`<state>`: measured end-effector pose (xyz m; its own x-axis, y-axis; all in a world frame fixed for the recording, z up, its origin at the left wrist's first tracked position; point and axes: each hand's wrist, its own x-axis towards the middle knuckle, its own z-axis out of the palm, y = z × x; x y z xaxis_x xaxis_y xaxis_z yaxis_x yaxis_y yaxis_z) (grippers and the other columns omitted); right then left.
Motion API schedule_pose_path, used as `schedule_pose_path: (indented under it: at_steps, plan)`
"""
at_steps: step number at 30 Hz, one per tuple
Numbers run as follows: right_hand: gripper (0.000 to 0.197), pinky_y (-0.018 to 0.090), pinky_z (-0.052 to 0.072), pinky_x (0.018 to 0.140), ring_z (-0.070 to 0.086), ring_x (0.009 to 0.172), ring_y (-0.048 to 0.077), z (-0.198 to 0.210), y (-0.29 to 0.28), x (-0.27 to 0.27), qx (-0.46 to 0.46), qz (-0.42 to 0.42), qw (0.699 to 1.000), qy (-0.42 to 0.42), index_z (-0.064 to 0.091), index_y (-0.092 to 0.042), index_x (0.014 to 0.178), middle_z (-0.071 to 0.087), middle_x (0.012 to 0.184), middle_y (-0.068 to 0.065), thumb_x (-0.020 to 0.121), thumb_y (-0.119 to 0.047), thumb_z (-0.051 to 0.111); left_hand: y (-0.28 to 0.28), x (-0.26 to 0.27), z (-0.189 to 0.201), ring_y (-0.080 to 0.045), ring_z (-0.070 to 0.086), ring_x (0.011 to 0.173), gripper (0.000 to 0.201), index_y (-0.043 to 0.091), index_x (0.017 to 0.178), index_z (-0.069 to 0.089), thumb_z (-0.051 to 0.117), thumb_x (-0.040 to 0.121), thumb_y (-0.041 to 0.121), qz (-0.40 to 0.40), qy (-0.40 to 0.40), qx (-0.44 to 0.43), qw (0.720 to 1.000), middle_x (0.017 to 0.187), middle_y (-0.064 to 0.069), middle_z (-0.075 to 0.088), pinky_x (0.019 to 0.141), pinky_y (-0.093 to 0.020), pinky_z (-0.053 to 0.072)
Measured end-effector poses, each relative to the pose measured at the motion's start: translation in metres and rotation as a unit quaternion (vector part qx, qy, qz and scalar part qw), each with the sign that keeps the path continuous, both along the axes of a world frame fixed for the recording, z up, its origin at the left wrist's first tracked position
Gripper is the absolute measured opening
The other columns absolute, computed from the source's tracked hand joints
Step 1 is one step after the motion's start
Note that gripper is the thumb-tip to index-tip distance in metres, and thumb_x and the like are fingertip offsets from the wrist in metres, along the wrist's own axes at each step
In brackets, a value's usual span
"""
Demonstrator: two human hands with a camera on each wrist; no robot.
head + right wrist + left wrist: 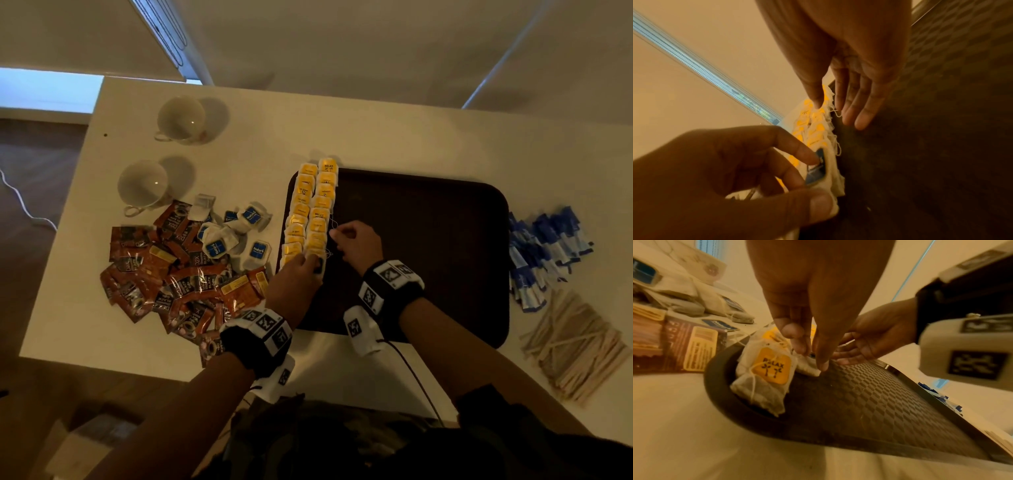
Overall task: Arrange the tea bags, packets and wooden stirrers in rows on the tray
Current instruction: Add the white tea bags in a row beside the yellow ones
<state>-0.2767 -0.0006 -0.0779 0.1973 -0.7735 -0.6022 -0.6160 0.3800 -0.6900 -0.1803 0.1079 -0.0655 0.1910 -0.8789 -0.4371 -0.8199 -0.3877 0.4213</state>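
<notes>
Left hand pinching a blue-tag tea bag at the tray's 8 o'clock; right hand open beside. Light, soft, tears easily; better held by edges.

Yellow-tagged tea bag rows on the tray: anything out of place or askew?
Yes. The left hand pinches a blue-tagged tea bag at the near end of the yellow-tagged tea bag rows, a colour mismatch. The rows' far end overhangs the dark brown plastic tray, and loose strings trail beside them.
</notes>
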Motion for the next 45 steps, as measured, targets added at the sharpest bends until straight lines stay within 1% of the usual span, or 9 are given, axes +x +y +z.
schedule_pose_path:
  at_steps: [9,15,24,27,32,36,40,42,45]
  plan:
    - [0.019,0.041,0.056,0.081,0.066,0.088,0.026,-0.011,-0.03,0.033,0.015,0.011,0.999,0.049,0.064,-0.014,0.086,0.069,0.096,0.01,0.084,-0.032,0.068,-0.003,0.002,-0.004,-0.029,0.058,0.097,0.039,0.015,0.132,0.041,0.048,0.094,0.019,-0.013,-0.001,0.01,1.0,0.12,-0.009,0.051,0.075,-0.037,0.049]
    - [0.02,0.044,0.055,0.082,0.067,0.089,0.027,-0.015,-0.033,0.038,-0.003,-0.016,0.999,0.052,0.071,-0.007,0.091,0.071,0.096,0.013,0.082,-0.025,0.071,-0.006,0.006,-0.005,-0.029,0.057,0.101,0.041,0.013,0.134,0.041,0.048,0.094,0.013,-0.021,0.016,-0.018,1.0,0.124,-0.009,0.052,0.074,-0.033,0.045]
    - [0.027,0.03,0.049,0.079,0.062,0.099,0.021,-0.014,-0.037,0.042,-0.031,-0.045,0.996,0.065,0.065,-0.007,0.106,0.066,0.108,0.008,0.086,-0.026,0.065,-0.015,0.012,-0.006,-0.028,0.055,0.105,0.042,0.013,0.132,0.044,0.052,0.091,0.011,-0.035,0.054,-0.023,0.998,0.126,-0.009,0.051,0.076,-0.031,0.043]
    - [0.029,0.024,0.042,0.075,0.058,0.099,0.018,-0.012,-0.036,0.04,-0.04,-0.107,0.993,0.037,0.057,-0.008,0.112,0.061,0.112,0.007,0.088,-0.023,0.063,-0.009,0.019,0.003,-0.02,0.055,0.099,0.034,0.013,0.126,0.049,0.053,0.092,0.015,0.032,0.094,-0.055,0.994,0.119,-0.008,0.055,0.079,-0.028,0.045]
    - [0.035,0.029,0.047,0.093,0.056,0.11,0.019,-0.009,-0.04,0.043,-0.043,-0.123,0.991,-0.021,0.053,-0.008,0.125,0.058,0.12,0.007,0.092,-0.018,0.057,0.023,0.047,0.006,-0.009,0.054,0.078,0.03,0.012,0.117,0.054,0.062,0.088,0.016,0.239,0.104,-0.12,0.958,0.094,-0.003,0.058,0.066,-0.015,0.043]
    - [0.031,0.044,0.05,0.094,0.059,0.11,0.024,-0.006,-0.04,0.049,-0.021,-0.085,0.995,-0.055,0.056,-0.007,0.121,0.06,0.12,0.011,0.092,-0.016,0.055,0.048,0.047,0.001,-0.007,0.052,0.071,0.038,0.013,0.116,0.052,0.068,0.083,0.02,0.233,0.087,-0.065,0.966,0.087,0.0,0.056,0.062,-0.015,0.042]
    - [0.037,0.038,0.046,0.099,0.054,0.116,0.023,-0.002,-0.038,0.045,-0.013,-0.09,0.995,-0.041,0.051,-0.007,0.128,0.056,0.127,0.01,0.092,-0.017,0.055,0.06,0.031,-0.005,0.003,0.044,0.065,0.039,0.018,0.113,0.047,0.069,0.082,0.023,0.191,0.091,-0.051,0.976,0.081,0.01,0.048,0.056,-0.01,0.032]
    - [0.042,0.028,0.041,0.099,0.05,0.121,0.02,-0.002,-0.034,0.038,-0.019,-0.086,0.996,-0.019,0.046,-0.008,0.133,0.051,0.133,0.009,0.093,-0.017,0.054,0.063,0.025,-0.009,0.0,0.052,0.07,0.033,0.022,0.112,0.044,0.064,0.086,0.028,0.188,0.109,-0.036,0.975,0.084,0.011,0.051,0.06,-0.015,0.042]
    - [0.048,0.025,0.036,0.099,0.045,0.127,0.019,-0.001,-0.027,0.032,-0.009,-0.078,0.996,-0.032,0.039,-0.009,0.139,0.045,0.141,0.007,0.094,-0.016,0.052,0.066,0.021,-0.018,-0.015,0.061,0.081,0.032,0.025,0.113,0.041,0.055,0.087,0.039,0.176,0.127,-0.033,0.976,0.094,0.003,0.061,0.069,-0.039,0.053]
